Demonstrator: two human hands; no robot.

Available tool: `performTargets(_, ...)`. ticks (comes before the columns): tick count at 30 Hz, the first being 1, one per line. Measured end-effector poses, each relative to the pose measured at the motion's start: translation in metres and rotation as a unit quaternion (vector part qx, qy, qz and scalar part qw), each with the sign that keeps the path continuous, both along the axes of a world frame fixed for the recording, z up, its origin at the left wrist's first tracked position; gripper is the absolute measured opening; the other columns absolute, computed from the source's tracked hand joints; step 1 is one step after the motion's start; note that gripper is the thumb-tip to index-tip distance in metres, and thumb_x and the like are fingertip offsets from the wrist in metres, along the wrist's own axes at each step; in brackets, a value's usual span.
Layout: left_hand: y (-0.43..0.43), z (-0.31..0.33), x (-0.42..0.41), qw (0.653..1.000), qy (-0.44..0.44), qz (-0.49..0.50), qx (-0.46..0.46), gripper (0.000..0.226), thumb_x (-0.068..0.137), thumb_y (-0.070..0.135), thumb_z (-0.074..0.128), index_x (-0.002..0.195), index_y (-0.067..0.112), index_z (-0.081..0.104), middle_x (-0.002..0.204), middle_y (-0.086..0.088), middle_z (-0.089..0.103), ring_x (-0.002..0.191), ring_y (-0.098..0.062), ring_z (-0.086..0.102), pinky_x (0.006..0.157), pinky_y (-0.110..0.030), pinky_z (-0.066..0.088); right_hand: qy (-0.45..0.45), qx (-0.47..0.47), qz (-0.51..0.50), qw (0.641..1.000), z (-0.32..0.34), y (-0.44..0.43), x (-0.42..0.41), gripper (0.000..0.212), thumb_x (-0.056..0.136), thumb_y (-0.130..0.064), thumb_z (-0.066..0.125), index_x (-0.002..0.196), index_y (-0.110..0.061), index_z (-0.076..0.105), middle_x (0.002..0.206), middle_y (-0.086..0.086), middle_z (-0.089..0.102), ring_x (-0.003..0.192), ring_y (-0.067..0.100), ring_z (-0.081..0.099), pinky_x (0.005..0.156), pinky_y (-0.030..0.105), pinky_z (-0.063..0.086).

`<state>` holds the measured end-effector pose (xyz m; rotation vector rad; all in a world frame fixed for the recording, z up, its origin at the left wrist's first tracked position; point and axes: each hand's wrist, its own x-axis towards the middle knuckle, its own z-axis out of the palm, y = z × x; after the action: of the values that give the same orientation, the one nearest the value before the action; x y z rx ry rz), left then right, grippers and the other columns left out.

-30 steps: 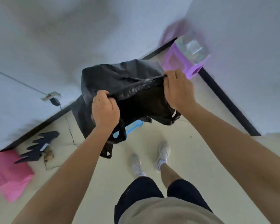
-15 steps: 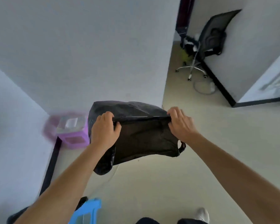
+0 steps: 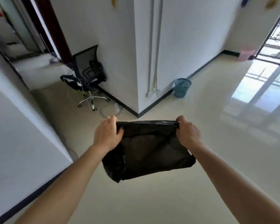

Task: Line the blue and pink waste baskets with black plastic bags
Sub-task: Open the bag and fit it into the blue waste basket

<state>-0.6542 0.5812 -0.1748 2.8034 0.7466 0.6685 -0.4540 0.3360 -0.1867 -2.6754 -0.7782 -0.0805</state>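
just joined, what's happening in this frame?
A person is holding a black plastic bag stretched open in the air, left hand and right hand each gripping one end of its top edge. The blue waste basket stands unlined on the floor by the wall ahead, well away from the bag. A pink object sits far right, too blurred to identify. An office chair stands at left.

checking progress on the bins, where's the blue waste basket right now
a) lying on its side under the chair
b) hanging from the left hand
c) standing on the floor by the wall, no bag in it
c: the blue waste basket stands upright on the floor by the wall, unlined, while both hands hold the black bag.
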Motion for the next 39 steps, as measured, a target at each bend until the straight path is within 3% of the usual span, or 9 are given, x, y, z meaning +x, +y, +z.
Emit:
performTargets(5,0.005,-0.003,0.146,0.994,-0.033,-0.066,-0.08,0.046,0.074,0.034,0.067,0.099,0.024,0.03,0.082,0.002,0.048,0.066,-0.018,0.049,0.054,-0.029,0.036,-0.005,0.006,-0.062,0.998,-0.01,-0.015,0.122,0.032,0.086,-0.012,0.051,0.116,-0.021,0.048,0.088,0.009,0.067,0.079,0.034,0.063,0.06,0.034,0.035)
performTargets(15,0.061,0.0,0.444,0.961,0.052,-0.239,-0.127,0.056,0.072,0.051,0.066,0.096,0.033,0.02,0.088,0.009,0.045,0.072,-0.008,0.05,0.058,-0.025,0.037,-0.01,-0.016,-0.193,0.981,0.008,-0.004,0.37,0.027,0.086,-0.014,0.046,0.112,-0.021,0.05,0.085,0.009,0.066,0.08,0.034,0.063,0.062,0.036,0.039)
performTargets(20,0.058,0.012,0.594,0.955,0.061,-0.265,-0.115,0.038,0.077,0.018,0.059,0.093,0.027,0.026,0.089,0.0,0.047,0.075,-0.021,0.049,0.064,-0.031,0.036,-0.017,0.005,-0.275,0.961,0.017,-0.025,0.48,0.029,0.084,-0.015,0.047,0.111,-0.024,0.049,0.074,0.003,0.056,0.074,0.031,0.058,0.063,0.036,0.037)
performTargets(23,0.051,0.0,0.681,0.957,0.055,-0.273,-0.075,0.027,0.081,0.011,0.053,0.094,0.02,0.032,0.087,-0.002,0.047,0.074,-0.025,0.049,0.061,-0.034,0.036,0.002,0.029,-0.312,0.95,0.002,-0.035,0.548,0.032,0.082,-0.018,0.048,0.114,-0.022,0.05,0.082,0.009,0.065,0.079,0.033,0.06,0.066,0.036,0.036)
performTargets(27,0.048,-0.03,0.806,0.958,0.088,-0.273,-0.009,0.022,0.085,0.012,0.051,0.106,0.011,0.041,0.098,-0.009,0.055,0.083,-0.029,0.053,0.063,-0.036,0.039,0.048,0.03,-0.311,0.949,-0.029,-0.038,0.656,0.039,0.08,-0.038,0.053,0.117,-0.023,0.052,0.099,0.01,0.069,0.093,0.034,0.064,0.069,0.035,0.038)
performTargets(30,0.056,-0.037,0.906,0.956,0.163,-0.238,0.049,0.027,0.086,0.016,0.049,0.112,0.01,0.046,0.105,-0.01,0.058,0.092,-0.03,0.056,0.063,-0.037,0.041,0.093,0.022,-0.3,0.949,-0.037,-0.034,0.749,0.062,0.071,-0.06,0.059,0.122,-0.026,0.051,0.106,0.006,0.07,0.1,0.03,0.064,0.073,0.035,0.041)
performTargets(33,0.075,-0.029,0.992,0.951,0.257,-0.153,0.073,0.023,0.09,0.024,0.043,0.106,0.01,0.052,0.098,-0.01,0.065,0.081,-0.029,0.057,0.061,-0.033,0.04,0.149,-0.027,-0.248,0.957,-0.025,-0.024,0.836,0.088,0.062,-0.072,0.068,0.134,-0.026,0.045,0.118,0.002,0.067,0.11,0.028,0.062,0.082,0.037,0.047)
performTargets(36,0.098,-0.022,1.07,0.949,0.299,-0.084,0.054,0.026,0.094,0.027,0.037,0.1,0.012,0.057,0.097,-0.008,0.065,0.076,-0.026,0.054,0.062,-0.031,0.04,0.166,-0.081,-0.213,0.959,-0.007,-0.006,0.932,0.084,0.067,-0.044,0.077,0.139,-0.024,0.041,0.121,0.004,0.064,0.113,0.029,0.059,0.08,0.036,0.048)
performTargets(39,0.118,-0.025,1.123,0.957,0.288,-0.039,-0.008,0.019,0.095,0.02,0.037,0.088,0.012,0.054,0.092,-0.009,0.063,0.077,-0.027,0.055,0.062,-0.033,0.042,0.137,-0.103,-0.2,0.965,-0.004,0.021,1.012,0.058,0.073,-0.013,0.064,0.128,-0.02,0.051,0.112,0.008,0.065,0.105,0.032,0.061,0.071,0.033,0.046)
